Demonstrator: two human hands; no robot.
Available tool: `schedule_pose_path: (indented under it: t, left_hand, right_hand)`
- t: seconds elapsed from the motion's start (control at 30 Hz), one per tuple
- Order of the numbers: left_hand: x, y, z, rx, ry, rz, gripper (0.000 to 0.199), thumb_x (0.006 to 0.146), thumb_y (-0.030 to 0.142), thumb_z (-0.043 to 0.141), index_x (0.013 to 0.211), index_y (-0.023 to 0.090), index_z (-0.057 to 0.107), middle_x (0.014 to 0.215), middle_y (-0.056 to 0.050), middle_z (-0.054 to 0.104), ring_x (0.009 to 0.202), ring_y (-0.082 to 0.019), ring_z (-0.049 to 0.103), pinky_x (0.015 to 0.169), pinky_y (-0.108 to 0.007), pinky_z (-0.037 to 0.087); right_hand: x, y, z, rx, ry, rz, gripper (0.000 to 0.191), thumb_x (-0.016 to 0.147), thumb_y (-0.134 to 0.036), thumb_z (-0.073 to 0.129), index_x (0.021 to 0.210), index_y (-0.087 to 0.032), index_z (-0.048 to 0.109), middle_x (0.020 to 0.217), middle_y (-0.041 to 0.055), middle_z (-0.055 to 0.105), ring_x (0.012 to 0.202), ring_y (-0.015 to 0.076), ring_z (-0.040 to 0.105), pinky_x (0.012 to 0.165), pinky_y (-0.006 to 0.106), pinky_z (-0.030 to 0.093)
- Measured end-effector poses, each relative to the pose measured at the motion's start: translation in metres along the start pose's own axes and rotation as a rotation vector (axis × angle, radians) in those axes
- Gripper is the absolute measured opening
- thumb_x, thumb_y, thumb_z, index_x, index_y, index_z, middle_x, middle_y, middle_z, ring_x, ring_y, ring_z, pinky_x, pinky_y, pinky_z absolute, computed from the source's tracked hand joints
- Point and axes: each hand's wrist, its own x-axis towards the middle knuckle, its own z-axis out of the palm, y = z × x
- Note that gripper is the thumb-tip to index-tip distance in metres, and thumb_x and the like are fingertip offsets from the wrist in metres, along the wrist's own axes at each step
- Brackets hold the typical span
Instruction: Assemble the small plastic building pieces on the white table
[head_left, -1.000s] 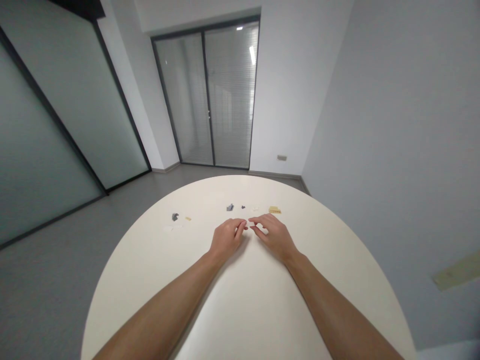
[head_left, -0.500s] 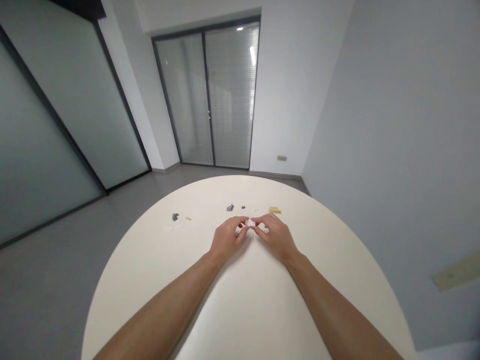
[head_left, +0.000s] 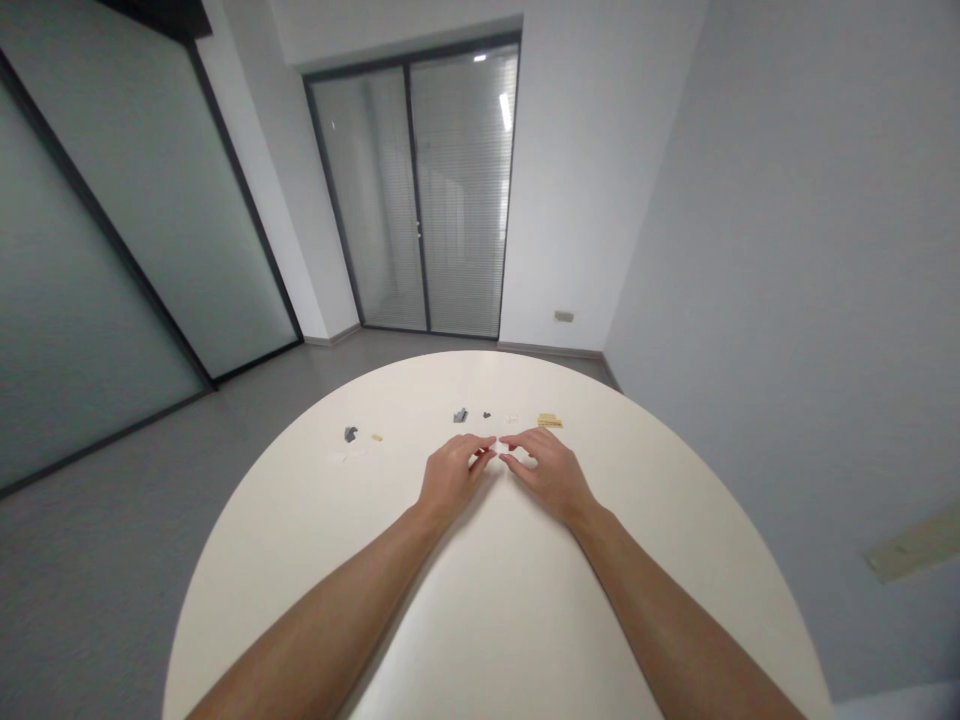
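the bare left hand (head_left: pixel 453 472) and bare right hand (head_left: pixel 553 472) face each other over the round white bench (head_left: pixel 495 610), a tiny whitish piece (head_left: pixel 499 447) between their fingertips; whether either pinches it i cannot tell. flat yellow strips (head_left: pixel 550 421) lie just beyond the right hand.

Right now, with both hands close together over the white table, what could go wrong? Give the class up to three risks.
Between the left hand and right hand is what looks like a small pale piece; if dropped, it might be hard to spot on the white table.
The right hand sits close to the yellow pieces and could nudge them.
Faint whitish bits beyond the fingertips might be overlooked.
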Motion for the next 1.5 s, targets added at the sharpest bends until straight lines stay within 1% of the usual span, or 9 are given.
schedule_pose_path:
  t: [0.23,0.37,0.6,0.73,0.87,1.03,1.23,1.5]
  left_hand:
    - [0.0007,-0.0023,0.0015,0.031,-0.005,0.013,0.019,0.092,0.025,0.060,0.109,0.024,0.071,0.098,-0.002,0.075,0.092,-0.018,0.068,0.083,-0.031,0.054]
    - [0.0008,-0.0039,0.0033,0.031,-0.005,0.018,0.022,0.092,0.024,0.060,0.111,0.025,0.070,0.099,-0.002,0.075,0.093,-0.017,0.067,0.085,-0.032,0.054]
    - [0.0001,-0.0047,0.0042,0.030,0.003,0.026,0.024,0.095,0.024,0.057,0.114,0.027,0.070,0.100,-0.001,0.075,0.093,-0.016,0.067,0.086,-0.030,0.054]
    - [0.0005,-0.0034,0.0027,0.021,0.000,0.035,0.024,0.096,0.023,0.054,0.114,0.025,0.069,0.100,-0.002,0.075,0.093,-0.016,0.067,0.086,-0.031,0.054]
    - [0.0008,-0.0011,0.0011,-0.003,-0.015,0.029,0.025,0.095,0.021,0.055,0.115,0.025,0.068,0.100,-0.002,0.074,0.093,-0.016,0.067,0.087,-0.031,0.053]
    - [0.0005,0.0012,0.0001,-0.010,-0.009,0.016,0.021,0.092,0.023,0.059,0.111,0.023,0.068,0.098,-0.002,0.073,0.088,-0.015,0.066,0.085,-0.031,0.053]
    - [0.0012,0.0034,-0.0021,0.003,-0.014,0.004,0.017,0.092,0.025,0.060,0.107,0.021,0.067,0.095,-0.002,0.073,0.088,-0.015,0.066,0.083,-0.029,0.052]
    - [0.0015,0.0033,-0.0023,0.001,-0.018,0.011,0.018,0.093,0.026,0.059,0.108,0.022,0.068,0.095,-0.001,0.073,0.089,-0.015,0.067,0.084,-0.029,0.052]
  right_hand:
    - [-0.0005,0.0004,0.0013,0.002,-0.011,-0.006,0.016,0.092,-0.031,0.063,0.106,-0.024,0.068,0.095,0.0047,0.073,0.093,0.0218,0.065,0.084,0.037,0.053]
    - [-0.0003,0.0003,0.0007,0.009,-0.005,-0.015,0.014,0.093,-0.031,0.063,0.103,-0.024,0.067,0.096,0.0048,0.073,0.094,0.0216,0.065,0.086,0.038,0.053]
    - [-0.0003,0.0006,0.0003,-0.015,-0.003,0.010,0.012,0.092,-0.033,0.064,0.098,-0.023,0.067,0.095,0.0051,0.073,0.093,0.0217,0.066,0.083,0.037,0.053]
    - [-0.0010,0.0019,0.0013,-0.019,0.003,0.033,0.013,0.091,-0.034,0.065,0.096,-0.022,0.066,0.096,0.0050,0.073,0.093,0.0217,0.066,0.083,0.037,0.054]
    - [-0.0013,0.0022,0.0017,-0.004,-0.004,0.050,0.013,0.091,-0.034,0.066,0.095,-0.023,0.067,0.095,0.0048,0.073,0.094,0.0216,0.066,0.079,0.036,0.055]
    - [-0.0017,0.0023,0.0027,0.014,0.006,0.028,0.016,0.092,-0.037,0.064,0.096,-0.023,0.068,0.094,0.0057,0.073,0.091,0.0211,0.066,0.074,0.034,0.057]
    - [-0.0005,0.0008,0.0015,0.027,-0.002,0.012,0.016,0.092,-0.037,0.063,0.097,-0.022,0.068,0.095,0.0058,0.073,0.093,0.0215,0.066,0.074,0.034,0.057]
    - [0.0000,0.0020,0.0014,0.041,-0.003,-0.001,0.017,0.093,-0.038,0.063,0.097,-0.022,0.069,0.095,0.0061,0.073,0.092,0.0209,0.066,0.075,0.034,0.056]
